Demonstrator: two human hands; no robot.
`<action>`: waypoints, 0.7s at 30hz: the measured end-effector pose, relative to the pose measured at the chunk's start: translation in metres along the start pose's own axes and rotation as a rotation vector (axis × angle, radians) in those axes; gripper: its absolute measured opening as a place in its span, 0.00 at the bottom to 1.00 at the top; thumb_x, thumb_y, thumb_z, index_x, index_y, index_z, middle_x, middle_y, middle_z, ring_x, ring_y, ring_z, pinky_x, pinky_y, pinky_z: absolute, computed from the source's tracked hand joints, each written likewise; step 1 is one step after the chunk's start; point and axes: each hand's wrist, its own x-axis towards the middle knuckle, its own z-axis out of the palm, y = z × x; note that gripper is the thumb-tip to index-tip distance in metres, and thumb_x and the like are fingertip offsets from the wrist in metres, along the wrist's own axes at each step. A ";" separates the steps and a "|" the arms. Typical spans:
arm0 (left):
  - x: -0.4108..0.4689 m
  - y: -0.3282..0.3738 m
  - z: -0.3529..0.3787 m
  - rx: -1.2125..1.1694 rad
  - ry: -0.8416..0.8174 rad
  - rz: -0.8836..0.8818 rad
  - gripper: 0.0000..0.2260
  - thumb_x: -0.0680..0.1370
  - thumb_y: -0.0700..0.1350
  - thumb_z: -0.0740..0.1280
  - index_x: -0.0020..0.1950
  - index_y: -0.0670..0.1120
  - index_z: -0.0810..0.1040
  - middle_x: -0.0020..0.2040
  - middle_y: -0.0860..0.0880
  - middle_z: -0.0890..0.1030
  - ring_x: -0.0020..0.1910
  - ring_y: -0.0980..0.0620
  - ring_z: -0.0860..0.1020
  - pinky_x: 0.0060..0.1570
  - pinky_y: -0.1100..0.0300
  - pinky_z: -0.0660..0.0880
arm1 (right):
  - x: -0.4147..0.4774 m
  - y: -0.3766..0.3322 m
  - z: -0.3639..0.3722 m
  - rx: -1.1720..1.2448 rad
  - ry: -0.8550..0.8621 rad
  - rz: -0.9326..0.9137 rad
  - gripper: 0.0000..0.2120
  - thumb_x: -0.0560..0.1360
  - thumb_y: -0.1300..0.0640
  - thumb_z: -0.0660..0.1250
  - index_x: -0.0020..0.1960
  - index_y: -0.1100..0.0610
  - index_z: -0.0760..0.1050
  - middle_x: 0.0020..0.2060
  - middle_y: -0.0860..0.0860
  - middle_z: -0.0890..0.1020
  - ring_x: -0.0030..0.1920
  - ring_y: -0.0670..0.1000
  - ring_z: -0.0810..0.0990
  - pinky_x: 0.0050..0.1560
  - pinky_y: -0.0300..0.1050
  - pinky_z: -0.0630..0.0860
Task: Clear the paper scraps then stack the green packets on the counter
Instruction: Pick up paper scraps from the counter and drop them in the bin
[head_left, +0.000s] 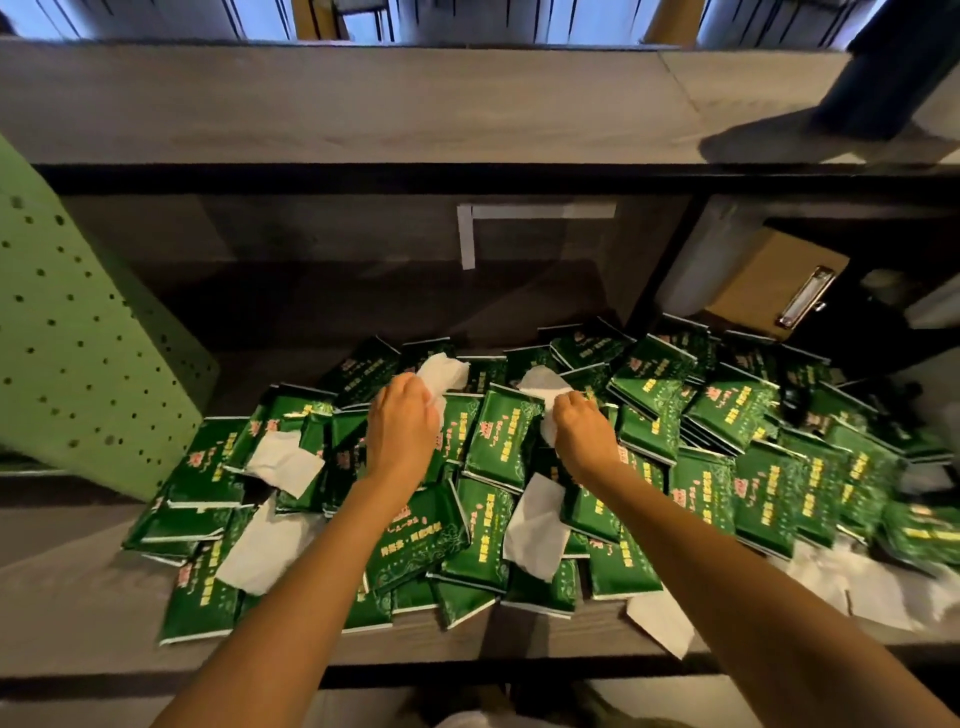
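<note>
Several green packets with yellow lettering lie in a loose heap across the counter. White paper scraps lie among them: one at the left, one lower left, one in the middle, one at the front right. My left hand grips a crumpled white scrap above the heap. My right hand grips another white scrap beside it.
A green perforated panel stands at the left. A raised shelf runs along the back, above a dark back wall. A brown clipboard leans at the back right. More white paper lies at the far right.
</note>
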 end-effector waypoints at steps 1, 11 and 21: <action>-0.003 0.007 -0.004 -0.047 0.023 0.002 0.06 0.79 0.40 0.60 0.51 0.39 0.74 0.55 0.43 0.75 0.53 0.45 0.74 0.50 0.55 0.69 | 0.000 0.000 0.000 0.045 0.028 0.004 0.13 0.76 0.68 0.59 0.60 0.65 0.67 0.59 0.61 0.72 0.54 0.60 0.73 0.46 0.51 0.68; -0.059 0.102 -0.015 -0.317 0.232 0.065 0.07 0.79 0.40 0.61 0.54 0.38 0.73 0.54 0.42 0.73 0.43 0.50 0.70 0.40 0.62 0.63 | -0.041 0.026 -0.049 0.724 0.536 -0.046 0.14 0.72 0.70 0.64 0.58 0.69 0.69 0.49 0.63 0.73 0.43 0.51 0.68 0.43 0.41 0.65; -0.137 0.202 0.066 -0.508 0.108 0.353 0.06 0.77 0.37 0.65 0.50 0.36 0.78 0.52 0.46 0.69 0.43 0.53 0.69 0.42 0.72 0.62 | -0.156 0.154 -0.020 0.425 0.907 0.199 0.06 0.68 0.65 0.70 0.42 0.66 0.76 0.43 0.63 0.76 0.38 0.52 0.73 0.32 0.37 0.67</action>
